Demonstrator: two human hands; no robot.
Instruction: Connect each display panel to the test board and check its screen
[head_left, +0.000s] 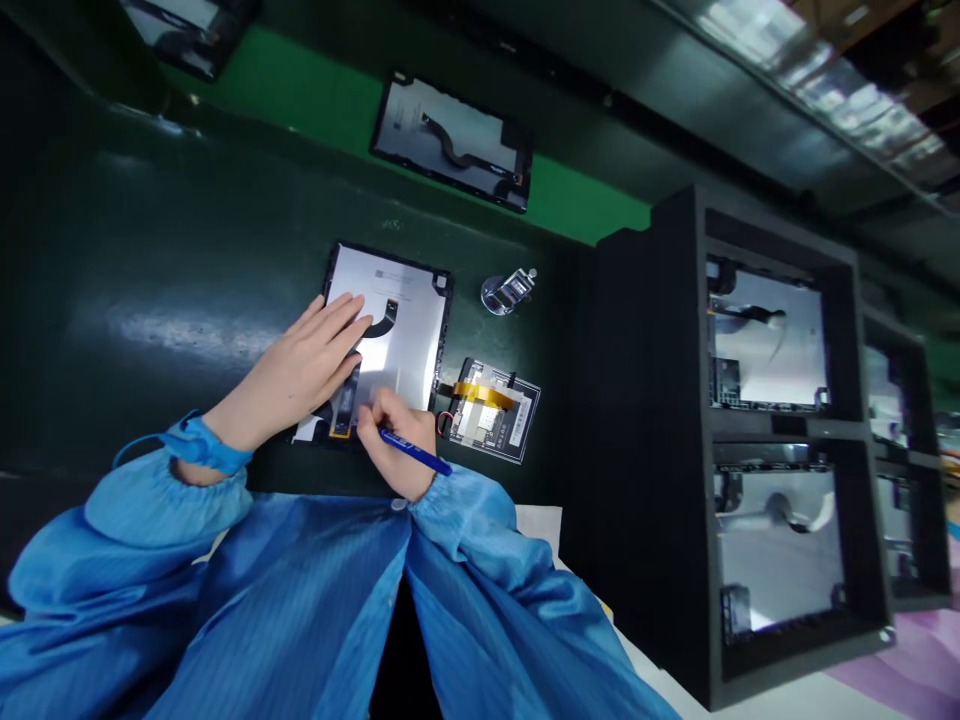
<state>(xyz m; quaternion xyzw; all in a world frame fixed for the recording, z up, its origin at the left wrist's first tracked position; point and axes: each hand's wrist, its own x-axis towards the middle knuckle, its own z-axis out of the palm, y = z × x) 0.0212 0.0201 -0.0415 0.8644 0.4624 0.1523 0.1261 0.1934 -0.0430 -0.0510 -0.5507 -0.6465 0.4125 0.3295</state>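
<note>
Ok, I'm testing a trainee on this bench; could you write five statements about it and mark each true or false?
1. The left hand rests on a silver-backed panel. True.
2. The right hand is without a tool. False: it holds a blue pen-like tool.
3. A circuit board with an orange ribbon lies right of that panel. True.
4. The blue wristband is on the right wrist. False: the left.
5. The black rack holds panels. True.
</note>
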